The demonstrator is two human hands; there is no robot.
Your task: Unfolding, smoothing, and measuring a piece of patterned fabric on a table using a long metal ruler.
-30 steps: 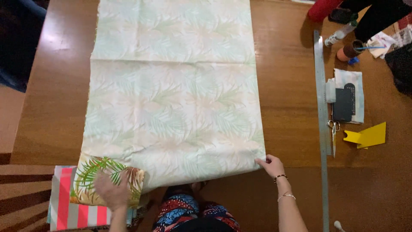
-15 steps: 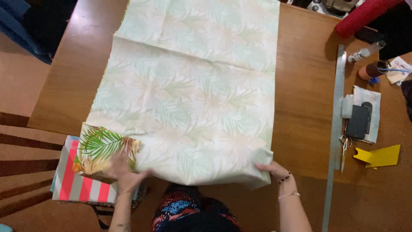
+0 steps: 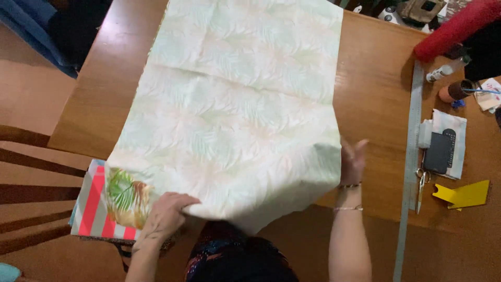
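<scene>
A large pale green fabric (image 3: 235, 115) with a faint leaf print lies wrong side up across the wooden table (image 3: 376, 78). Its near edge is lifted off the table. My left hand (image 3: 167, 211) grips the near left part of that edge, where a corner is turned over to show the bright leaf print. My right hand (image 3: 352, 159) is at the near right corner, palm against the raised cloth, fingers partly hidden behind it.
A long metal ruler (image 3: 409, 172) runs along the right side of the table. Beside it lie scissors (image 3: 420, 185), a dark remote on white cloth (image 3: 441, 151), a yellow card (image 3: 464, 194), a bottle and a red roll (image 3: 454, 28). A striped box (image 3: 91, 206) sits at left below the table.
The near edge of the fabric has been lifted off the table and pushed away from me. My right hand rose with its corner. The view shifted left.
</scene>
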